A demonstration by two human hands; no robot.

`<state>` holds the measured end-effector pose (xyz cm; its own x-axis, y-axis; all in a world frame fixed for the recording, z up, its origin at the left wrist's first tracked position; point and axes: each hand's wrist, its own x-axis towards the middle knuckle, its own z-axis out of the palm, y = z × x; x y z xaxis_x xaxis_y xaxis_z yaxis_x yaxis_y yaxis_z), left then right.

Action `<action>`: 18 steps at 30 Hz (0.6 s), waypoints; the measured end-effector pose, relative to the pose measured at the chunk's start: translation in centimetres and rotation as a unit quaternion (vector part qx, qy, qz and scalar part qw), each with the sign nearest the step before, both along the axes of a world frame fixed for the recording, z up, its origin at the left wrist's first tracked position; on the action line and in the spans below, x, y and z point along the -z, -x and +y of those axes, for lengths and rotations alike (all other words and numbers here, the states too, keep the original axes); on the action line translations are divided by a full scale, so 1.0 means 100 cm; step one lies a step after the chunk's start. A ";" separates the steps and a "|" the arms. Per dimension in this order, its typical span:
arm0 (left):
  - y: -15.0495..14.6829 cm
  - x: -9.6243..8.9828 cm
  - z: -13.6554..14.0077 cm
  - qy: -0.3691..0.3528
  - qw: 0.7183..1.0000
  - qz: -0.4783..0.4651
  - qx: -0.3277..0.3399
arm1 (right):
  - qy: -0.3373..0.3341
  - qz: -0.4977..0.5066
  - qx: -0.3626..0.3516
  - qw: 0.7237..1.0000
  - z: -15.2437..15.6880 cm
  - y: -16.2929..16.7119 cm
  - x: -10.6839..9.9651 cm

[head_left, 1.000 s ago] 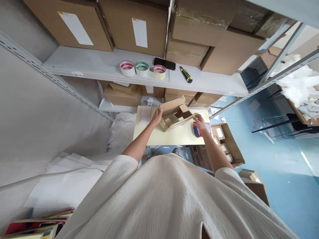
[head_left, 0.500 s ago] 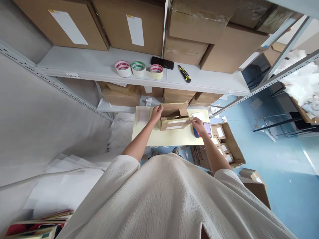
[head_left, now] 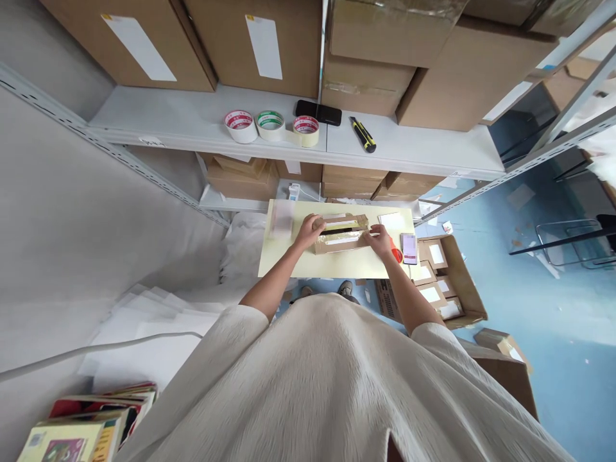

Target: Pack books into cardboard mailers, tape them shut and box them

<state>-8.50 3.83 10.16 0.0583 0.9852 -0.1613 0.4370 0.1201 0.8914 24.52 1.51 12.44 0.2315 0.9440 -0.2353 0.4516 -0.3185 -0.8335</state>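
Small cardboard box (head_left: 341, 246), one: on the pale yellow table (head_left: 283, 264) before the person, long side toward them, top flaps drawn in, a dark slit between them, glossy tape along the edges. Left hand (head_left: 307, 232): fingers and thumb clasped on the box's left end. Right hand (head_left: 378, 241): fingertips gripping its right end near the top edge. Red-orange tool (head_left: 395, 251): just beside the right hand, partly hidden by it, kind unclear. Phone (head_left: 409, 249), screen lit: right of that tool. White paper (head_left: 391, 220): behind the right hand, flat. Translucent sheet (head_left: 282, 219): table's far left corner. Open carton (head_left: 470, 294): right of the table, holding several labelled boxes (head_left: 432, 294). Metal shelf (head_left: 206, 122), facing the person from beyond the table: three tape rolls (head_left: 240, 133) in a row, two with red cores, one green; a black flat object (head_left: 329, 115) behind the third; a black-and-yellow cutter (head_left: 363, 135) lying to its right; large cartons (head_left: 262, 45) at the back. Stack of books (head_left: 67, 443): low at the person's left.
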 end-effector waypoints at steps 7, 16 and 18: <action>-0.006 0.013 -0.013 -0.048 0.991 0.098 0.071 | -0.049 -0.111 -0.010 0.993 0.002 0.004 0.015; -0.034 0.002 -0.014 -0.084 0.976 0.194 0.054 | -0.060 -0.141 -0.172 0.973 -0.010 0.011 0.026; -0.045 -0.001 -0.022 -0.102 0.972 0.196 0.084 | -0.060 -0.149 -0.166 0.973 -0.010 0.017 0.027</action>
<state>-3.98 1.62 10.25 0.1951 0.9808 -0.0063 0.7457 -0.1442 0.6505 22.86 0.52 9.73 -0.0504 0.9949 -0.0875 0.7406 -0.0216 -0.6716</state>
